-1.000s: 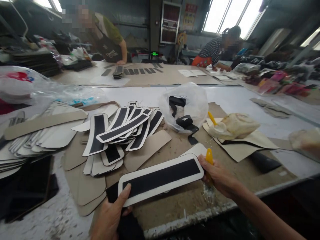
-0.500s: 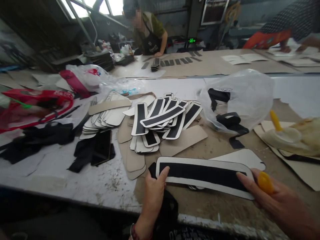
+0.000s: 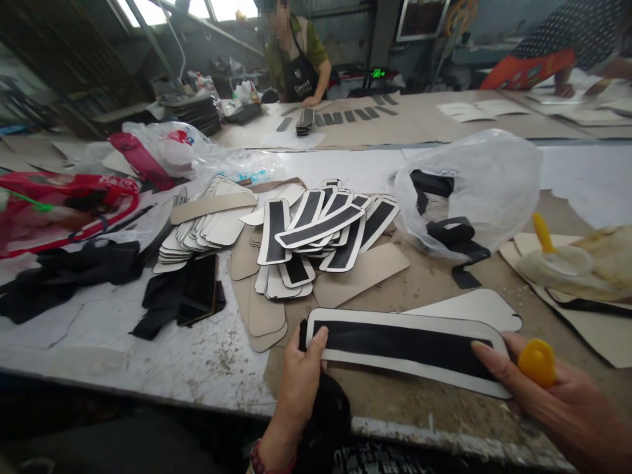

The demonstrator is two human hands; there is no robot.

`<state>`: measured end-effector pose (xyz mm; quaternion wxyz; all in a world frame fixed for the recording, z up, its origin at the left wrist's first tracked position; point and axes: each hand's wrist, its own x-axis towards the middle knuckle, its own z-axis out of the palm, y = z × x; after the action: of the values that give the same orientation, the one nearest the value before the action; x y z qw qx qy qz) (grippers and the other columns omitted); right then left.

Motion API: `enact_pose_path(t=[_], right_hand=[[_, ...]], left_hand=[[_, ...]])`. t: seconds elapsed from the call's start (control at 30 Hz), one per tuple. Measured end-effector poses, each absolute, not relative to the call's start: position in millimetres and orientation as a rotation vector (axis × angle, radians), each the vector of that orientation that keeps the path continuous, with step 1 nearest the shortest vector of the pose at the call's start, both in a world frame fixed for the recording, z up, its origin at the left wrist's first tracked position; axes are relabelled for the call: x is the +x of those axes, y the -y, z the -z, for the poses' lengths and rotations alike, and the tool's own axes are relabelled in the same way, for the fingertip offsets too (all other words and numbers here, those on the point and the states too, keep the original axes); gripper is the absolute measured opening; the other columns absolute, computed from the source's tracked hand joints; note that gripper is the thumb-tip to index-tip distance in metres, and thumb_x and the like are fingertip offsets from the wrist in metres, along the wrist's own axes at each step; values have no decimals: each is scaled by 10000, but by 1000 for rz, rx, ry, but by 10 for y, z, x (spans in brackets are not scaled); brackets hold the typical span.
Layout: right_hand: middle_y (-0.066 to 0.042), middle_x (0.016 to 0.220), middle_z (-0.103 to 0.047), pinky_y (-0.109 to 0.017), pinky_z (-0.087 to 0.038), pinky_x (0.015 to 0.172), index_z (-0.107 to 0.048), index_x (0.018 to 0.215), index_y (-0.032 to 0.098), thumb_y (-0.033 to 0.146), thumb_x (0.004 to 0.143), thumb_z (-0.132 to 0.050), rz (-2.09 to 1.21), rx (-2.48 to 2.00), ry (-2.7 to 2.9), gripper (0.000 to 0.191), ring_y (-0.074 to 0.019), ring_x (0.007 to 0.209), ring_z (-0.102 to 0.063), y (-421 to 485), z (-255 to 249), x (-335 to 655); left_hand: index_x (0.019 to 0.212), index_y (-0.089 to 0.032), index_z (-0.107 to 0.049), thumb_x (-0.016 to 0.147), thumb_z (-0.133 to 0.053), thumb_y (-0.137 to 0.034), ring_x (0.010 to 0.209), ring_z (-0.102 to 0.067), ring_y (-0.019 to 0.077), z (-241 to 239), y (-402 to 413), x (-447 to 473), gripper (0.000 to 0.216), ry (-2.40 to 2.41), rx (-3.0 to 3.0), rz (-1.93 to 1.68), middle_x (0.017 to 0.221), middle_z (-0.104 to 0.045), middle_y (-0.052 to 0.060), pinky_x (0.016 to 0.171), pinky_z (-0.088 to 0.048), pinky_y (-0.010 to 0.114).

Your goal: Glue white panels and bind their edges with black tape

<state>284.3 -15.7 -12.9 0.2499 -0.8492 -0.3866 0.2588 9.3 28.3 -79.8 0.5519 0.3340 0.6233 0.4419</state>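
My left thumb (image 3: 318,342) presses on the near left end of the pale-bordered strip (image 3: 405,345), with the fingers folded beneath, so that end is pinched. My right hand (image 3: 557,401) pinches the opposite end: thumb flat on the dark band, fingertips hidden below. A yellow handle (image 3: 537,363) stands up behind that thumb, tucked in the same grip.

The strip lies directly between my two hands, its long axis running left to right, its right end slanting a little nearer to me. Neither hand is closer; each has its own end, dark face up. My left hand (image 3: 299,378) rises from the lower edge, wrist upright, and my right reaches in from the lower right, palm turned inward.

Just beyond the strip lies a plain pale piece (image 3: 459,309), partly covered by it. Farther off are a heap of similar strips (image 3: 316,227) and, right of that, a clear plastic bag (image 3: 498,191) with black ribbon (image 3: 451,234) spilling out.
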Motion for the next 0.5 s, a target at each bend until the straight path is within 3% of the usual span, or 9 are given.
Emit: enact_pose_path(t=[0.13, 0.37, 0.5], right_hand=[[26, 456, -483, -300, -408, 426, -622, 912, 212, 792, 471, -590, -960, -2270, 883, 729, -195, 430, -459, 176, 157, 2890], [55, 466, -369, -150, -238, 341, -565, 728, 191, 701, 488, -745, -1264, -1851, 583, 592, -70, 395, -279, 194, 272, 2898], [57, 482, -359, -132, -230, 319, -533, 661, 184, 629, 477, -805, -1351, -1725, 440, 553, -51, 398, -230, 170, 301, 2915]], left_hand=[[789, -165, -507, 737, -673, -437, 450, -362, 52, 763, -284, 95, 323, -1379, 677, -1069, 547, -413, -80, 413, -307, 160], [718, -160, -511, 672, -753, -369, 417, -350, 46, 649, -284, 141, 322, -1225, 429, -1096, 536, -435, -72, 385, -302, 166], [685, -164, -525, 648, -776, -334, 392, -322, 41, 605, -294, 184, 305, -1140, 272, -1108, 501, -425, -73, 374, -285, 164]])
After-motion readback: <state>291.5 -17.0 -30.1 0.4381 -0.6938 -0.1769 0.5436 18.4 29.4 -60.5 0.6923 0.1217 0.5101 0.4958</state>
